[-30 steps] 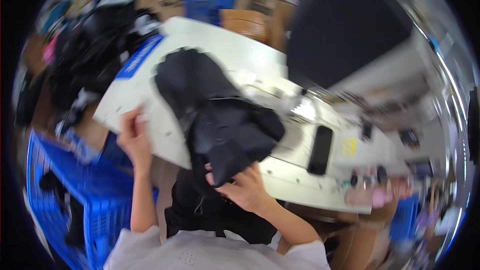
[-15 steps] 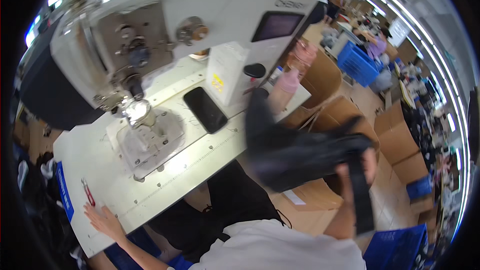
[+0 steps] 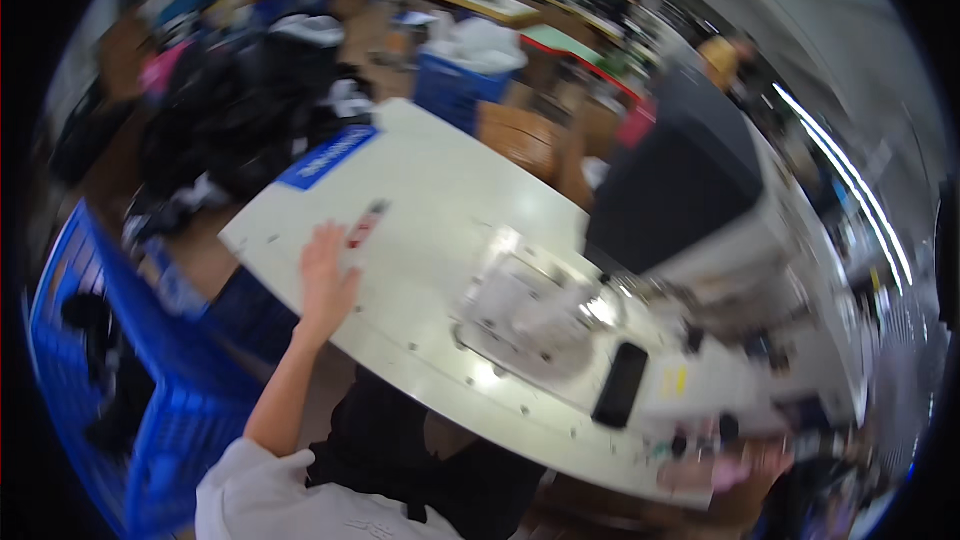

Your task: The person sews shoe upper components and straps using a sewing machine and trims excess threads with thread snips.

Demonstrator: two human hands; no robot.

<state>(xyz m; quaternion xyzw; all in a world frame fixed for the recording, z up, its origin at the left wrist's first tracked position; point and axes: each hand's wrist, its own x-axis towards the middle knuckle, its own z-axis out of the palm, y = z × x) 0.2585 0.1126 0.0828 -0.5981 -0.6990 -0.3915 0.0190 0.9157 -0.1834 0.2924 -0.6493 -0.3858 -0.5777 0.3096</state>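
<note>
My left hand [image 3: 328, 280] rests on the near left part of the white sewing machine table [image 3: 430, 190], its fingers spread and holding nothing. Just beyond its fingertips lies a small red-handled tool [image 3: 367, 226], probably thread snips, though blur hides its detail. To the right stands a large industrial sewing machine [image 3: 680, 170] with a dark end cover. Its lit needle area [image 3: 602, 310] is over a clear plate [image 3: 530, 325]. A black phone [image 3: 620, 385] lies beside the machine's base. My right hand is outside the picture.
A blue plastic crate [image 3: 150, 410] with dark items stands left of the table. Behind it is a heap of black goods [image 3: 240, 110]. Past the far edge are a blue bin [image 3: 455, 90] with white bags and a cardboard box [image 3: 520, 140]. A pink bottle [image 3: 725, 472] is at lower right.
My view has swung left, bringing the blue crate and black heap into sight. The right hand with its black fabric item has left the picture. My left hand remains open beside the red tool.
</note>
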